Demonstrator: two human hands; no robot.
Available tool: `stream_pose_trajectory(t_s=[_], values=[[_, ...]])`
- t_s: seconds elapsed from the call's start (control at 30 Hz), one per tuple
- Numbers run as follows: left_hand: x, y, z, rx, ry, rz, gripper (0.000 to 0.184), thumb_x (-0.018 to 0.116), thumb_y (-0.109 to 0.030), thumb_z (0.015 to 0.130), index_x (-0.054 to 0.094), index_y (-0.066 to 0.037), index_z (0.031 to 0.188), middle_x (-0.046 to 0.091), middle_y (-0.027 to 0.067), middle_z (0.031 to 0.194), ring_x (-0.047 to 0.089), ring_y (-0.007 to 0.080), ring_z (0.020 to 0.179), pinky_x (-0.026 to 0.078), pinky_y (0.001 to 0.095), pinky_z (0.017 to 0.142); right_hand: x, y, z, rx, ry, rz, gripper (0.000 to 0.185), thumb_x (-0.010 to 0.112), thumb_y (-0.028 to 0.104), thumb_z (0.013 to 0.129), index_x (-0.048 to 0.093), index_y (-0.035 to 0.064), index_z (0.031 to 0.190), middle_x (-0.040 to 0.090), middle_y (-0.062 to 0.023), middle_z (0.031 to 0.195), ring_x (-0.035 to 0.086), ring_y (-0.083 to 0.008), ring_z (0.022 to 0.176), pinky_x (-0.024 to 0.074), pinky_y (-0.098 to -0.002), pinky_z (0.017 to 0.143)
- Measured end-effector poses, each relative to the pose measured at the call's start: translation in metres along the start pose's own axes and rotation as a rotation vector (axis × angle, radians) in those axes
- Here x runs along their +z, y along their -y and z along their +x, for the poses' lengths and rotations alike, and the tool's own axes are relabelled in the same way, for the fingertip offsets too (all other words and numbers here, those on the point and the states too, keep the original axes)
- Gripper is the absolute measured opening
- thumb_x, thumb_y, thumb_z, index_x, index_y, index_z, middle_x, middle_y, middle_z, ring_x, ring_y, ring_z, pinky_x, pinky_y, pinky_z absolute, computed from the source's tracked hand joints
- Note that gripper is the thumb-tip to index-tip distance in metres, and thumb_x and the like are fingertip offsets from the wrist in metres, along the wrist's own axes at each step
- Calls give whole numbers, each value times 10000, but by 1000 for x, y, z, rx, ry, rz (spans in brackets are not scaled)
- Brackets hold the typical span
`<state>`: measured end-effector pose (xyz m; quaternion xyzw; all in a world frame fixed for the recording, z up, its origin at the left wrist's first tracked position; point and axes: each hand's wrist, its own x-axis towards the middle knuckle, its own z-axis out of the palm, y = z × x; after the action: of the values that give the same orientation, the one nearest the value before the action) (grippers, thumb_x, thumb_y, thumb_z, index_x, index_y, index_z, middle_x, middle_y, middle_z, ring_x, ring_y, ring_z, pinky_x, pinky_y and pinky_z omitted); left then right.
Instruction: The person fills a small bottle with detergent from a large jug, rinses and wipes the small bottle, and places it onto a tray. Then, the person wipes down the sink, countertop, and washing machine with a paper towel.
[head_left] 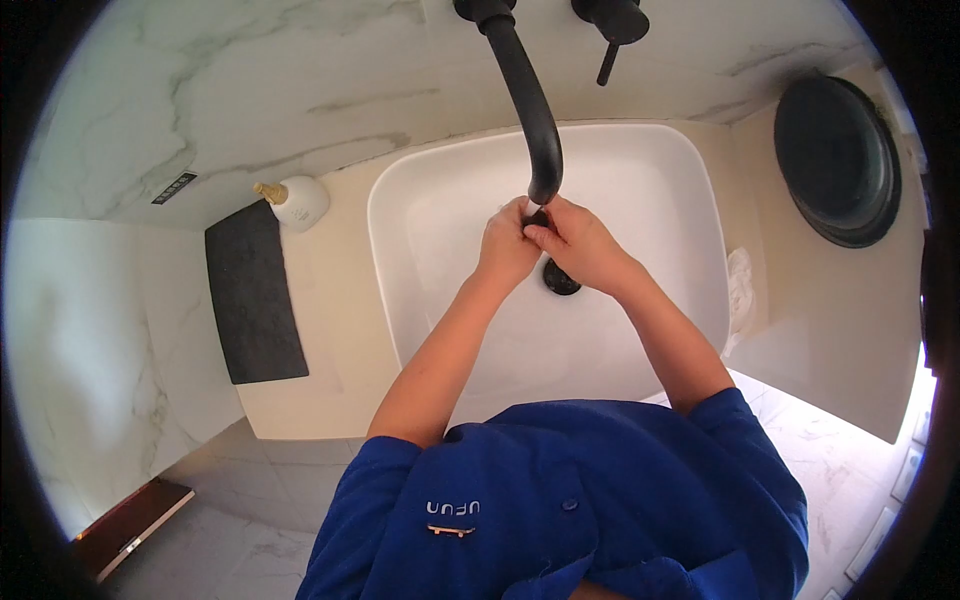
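Both hands meet just beneath the spout of a black wall-mounted faucet (530, 100), over a white sink (640, 190). My left hand (508, 245) curls around the left side of a small black object (537, 220), mostly hidden between the hands. From the right, my right hand (585, 245) closes on the same object, its thumb reaching across toward my left fingers. A whitish streak, perhaps water, shows between the spout and the fingers. Directly below the hands lies the black drain (561, 278) in the basin.
A white bottle with a gold pump (300, 203) stands left of the sink, beside a dark mat (255, 300). Two dark oval trays (835, 155) lean in the right corner. A white cloth or tissue (739, 290) lies by the right rim. A black faucet handle (612, 25) juts from the wall.
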<state>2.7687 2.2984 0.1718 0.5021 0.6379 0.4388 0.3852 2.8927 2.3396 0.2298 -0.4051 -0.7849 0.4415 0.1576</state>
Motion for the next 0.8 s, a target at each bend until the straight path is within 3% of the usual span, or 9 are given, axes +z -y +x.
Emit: stream_pose_trajectory(t_s=[0.17, 0.27, 0.33, 0.4, 0.47, 0.5, 0.53, 0.63, 0.8], values=[[0, 6, 1, -63, 16, 107, 211, 687, -99, 730, 560, 2, 864, 616, 169, 786, 598, 325, 702, 473, 379, 630, -9, 4, 1, 80, -89, 57, 230, 551, 165, 870, 503, 12, 1035, 607, -166, 745, 588, -282, 673, 445, -360, 618], [0, 0, -2, -38, 32, 22, 233, 694, -99, 725, 575, -1, 899, 627, 145, 788, 612, 281, 701, 482, 355, 641, -9, 4, 0, 112, 18, -24, 228, 573, 172, 864, 517, 10, 1015, 594, -131, 710, 580, -224, 654, 441, -332, 603], [2, -8, -3, -66, 14, -127, 274, 713, -115, 717, 589, -6, 936, 640, 118, 797, 620, 230, 714, 484, 327, 657, -6, -5, 4, 38, 31, 237, 212, 597, 185, 861, 549, -5, 943, 575, -71, 687, 559, -154, 639, 436, -306, 587], [4, 0, 2, -100, 19, -114, 305, 727, -153, 730, 593, -15, 967, 631, 76, 776, 603, 165, 702, 481, 300, 660, -19, -5, 16, 145, 26, 339, 199, 600, 191, 870, 572, -6, 865, 555, -23, 684, 533, -107, 646, 439, -276, 591], [4, 6, 7, -198, 64, -197, 321, 733, -189, 746, 593, -26, 984, 611, 57, 761, 580, 132, 697, 473, 271, 673, -38, -23, 36, 129, -198, 366, 203, 587, 195, 885, 592, -5, 852, 568, -17, 702, 533, -98, 649, 447, -253, 602], [6, 8, 8, -177, 55, -279, 210, 724, -172, 756, 581, -38, 832, 597, 8, 739, 539, 93, 657, 451, 251, 604, -48, -29, 48, 65, -301, 353, 204, 586, 193, 886, 597, -10, 864, 567, -18, 691, 530, -95, 638, 448, -246, 597], [5, 6, 8, -176, 62, -276, 210, 724, -172, 756, 581, -38, 832, 597, 8, 739, 539, 93, 657, 451, 251, 604, -56, -30, 60, 2, -406, 340, 206, 585, 191, 888, 603, -14, 877, 567, -18, 680, 527, -92, 627, 450, -240, 591], [4, -7, 5, -190, 85, -318, 202, 724, -184, 759, 576, -57, 811, 581, -1, 714, 520, 79, 634, 433, 237, 579, -80, -16, 84, -23, -537, 358, 209, 589, 176, 880, 613, -31, 873, 575, -23, 665, 528, -98, 597, 452, -247, 576], [-1, -6, 4, -315, 176, -421, 211, 702, -209, 789, 562, -79, 879, 588, -5, 767, 556, 100, 682, 443, 251, 572, -95, -38, 113, -8, -493, 400, 187, 610, 156, 846, 630, -30, 843, 609, -47, 691, 567, -115, 618, 469, -253, 595]])
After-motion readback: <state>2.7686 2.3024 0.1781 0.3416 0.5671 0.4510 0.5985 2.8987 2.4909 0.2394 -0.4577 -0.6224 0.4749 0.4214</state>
